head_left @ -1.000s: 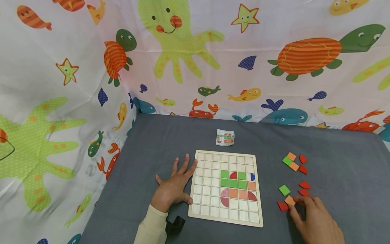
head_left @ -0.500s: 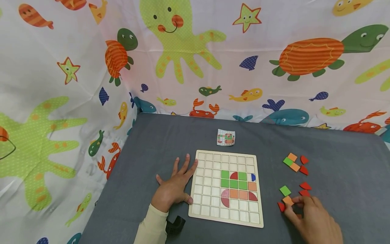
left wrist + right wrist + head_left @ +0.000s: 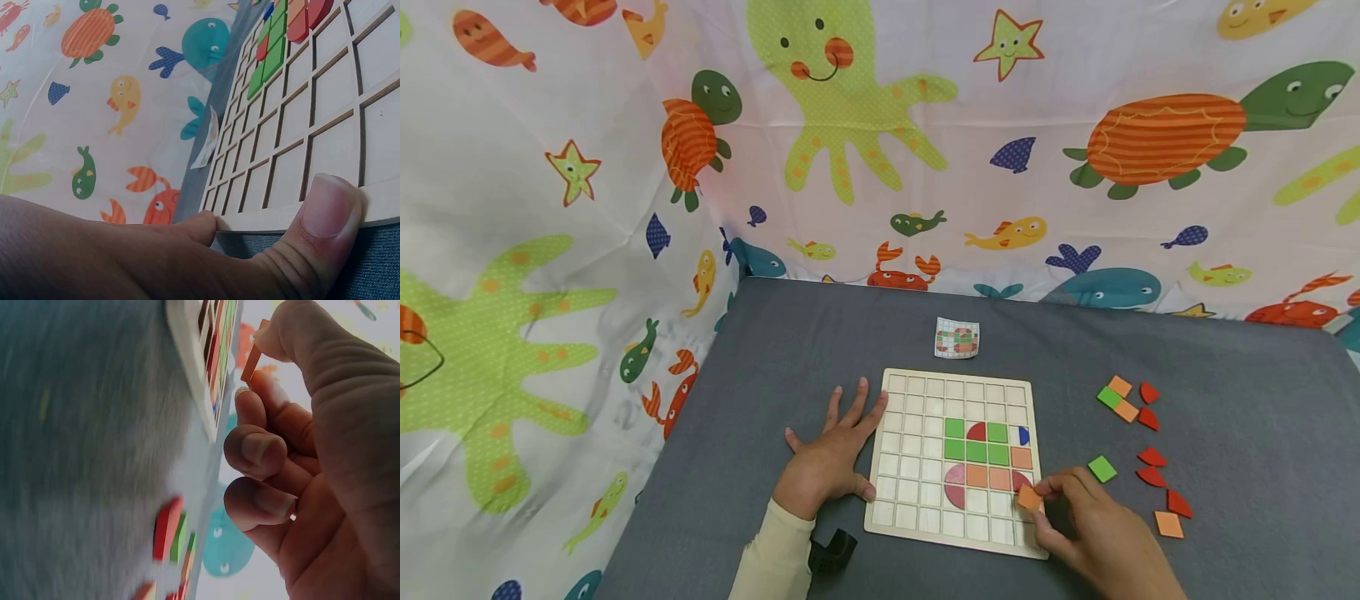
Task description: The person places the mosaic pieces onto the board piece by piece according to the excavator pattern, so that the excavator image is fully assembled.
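Note:
A wooden grid board (image 3: 917,387) lies on the dark cloth, with green, orange, red, pink and blue tiles in some cells. My left hand (image 3: 827,471) rests along its left edge with fingers spread. In the left wrist view the thumb (image 3: 325,209) presses on the frame. Between thumb and fingertips my right hand (image 3: 1101,529) pinches an orange square tile (image 3: 1028,498). It is over the board's right side, beside the red quarter-round tile (image 3: 1021,480), which it partly covers. The right wrist view shows the pinched tile (image 3: 252,359) edge-on.
A small printed pattern card (image 3: 957,338) lies behind the board. Loose tiles lie to the right: a green square (image 3: 1102,468), an orange square (image 3: 1168,524), and several red pieces (image 3: 1152,456). A black curved object (image 3: 832,553) sits by the left wrist. A printed curtain stands behind.
My right hand has picked up the orange square tile and carried it left to the board's right side. A red and an orange tile formerly under the hand now show. My left hand stays put.

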The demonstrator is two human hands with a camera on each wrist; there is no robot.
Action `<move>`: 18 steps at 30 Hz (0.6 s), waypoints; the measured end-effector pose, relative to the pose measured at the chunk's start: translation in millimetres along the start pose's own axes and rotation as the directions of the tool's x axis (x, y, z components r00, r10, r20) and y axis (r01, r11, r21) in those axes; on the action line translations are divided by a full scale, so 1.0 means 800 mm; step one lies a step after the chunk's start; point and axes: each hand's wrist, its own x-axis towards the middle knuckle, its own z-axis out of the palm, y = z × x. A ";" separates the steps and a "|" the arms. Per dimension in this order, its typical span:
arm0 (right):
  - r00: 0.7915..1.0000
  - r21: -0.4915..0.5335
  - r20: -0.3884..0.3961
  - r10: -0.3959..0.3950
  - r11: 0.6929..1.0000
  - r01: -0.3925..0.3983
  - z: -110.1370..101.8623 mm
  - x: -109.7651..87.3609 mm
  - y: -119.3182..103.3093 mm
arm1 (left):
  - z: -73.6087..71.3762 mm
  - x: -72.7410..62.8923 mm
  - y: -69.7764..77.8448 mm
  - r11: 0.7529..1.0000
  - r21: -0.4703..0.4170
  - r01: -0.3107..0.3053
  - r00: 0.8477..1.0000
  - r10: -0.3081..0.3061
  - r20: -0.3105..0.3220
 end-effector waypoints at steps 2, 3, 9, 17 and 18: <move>0.999 0.011 -0.010 -0.047 0.999 0.047 0.004 0.002 -0.008 | 0.000 0.000 0.000 1.000 0.000 -0.001 1.000 0.001 0.000; 0.998 0.015 -0.014 -0.068 0.998 0.068 0.006 0.002 -0.011 | 0.000 0.000 0.000 1.000 0.002 -0.001 1.000 0.001 0.000; 0.995 0.034 0.051 -0.083 0.996 0.081 0.016 0.007 -0.032 | 0.000 0.001 -0.001 1.000 0.007 -0.003 1.000 0.003 -0.003; 0.991 0.016 0.101 -0.090 0.996 0.089 0.029 0.011 -0.048 | 0.000 0.000 -0.001 1.000 0.003 0.005 1.000 -0.005 0.005; 0.990 0.009 0.099 -0.095 0.995 0.095 0.030 0.011 -0.049 | 0.000 0.000 -0.001 1.000 0.002 0.006 1.000 -0.006 0.006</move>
